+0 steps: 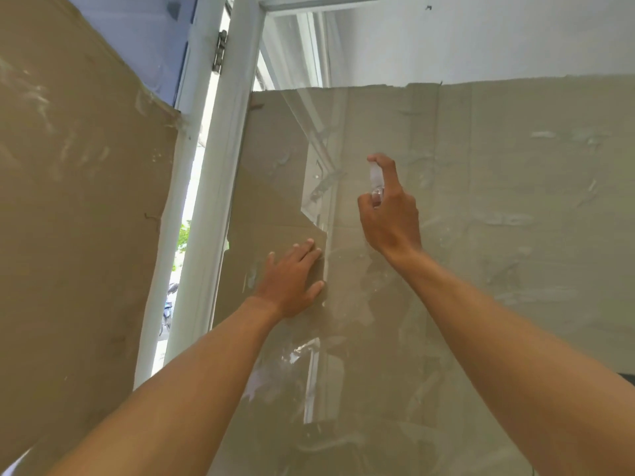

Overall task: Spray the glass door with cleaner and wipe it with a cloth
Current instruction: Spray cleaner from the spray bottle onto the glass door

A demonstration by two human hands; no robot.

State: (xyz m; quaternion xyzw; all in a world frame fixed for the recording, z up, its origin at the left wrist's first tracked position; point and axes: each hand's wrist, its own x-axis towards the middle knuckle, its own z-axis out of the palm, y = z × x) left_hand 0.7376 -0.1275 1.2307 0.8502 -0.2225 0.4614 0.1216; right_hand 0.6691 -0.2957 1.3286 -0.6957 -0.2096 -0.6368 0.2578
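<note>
The glass door (pixel 481 207) fills the right of the head view, with brown cardboard behind the pane and streaks on it. My right hand (pixel 390 207) is raised in front of the glass and grips a small clear spray bottle (pixel 375 182), the index finger curled over its top. My left hand (pixel 292 280) lies flat on the glass lower down, fingers spread, holding nothing. No cloth is in view.
A white door frame (pixel 220 201) with a metal hinge (pixel 220 51) runs up the left of the pane. Another cardboard-covered panel (pixel 75 201) stands at the far left. A narrow gap between them shows the outdoors.
</note>
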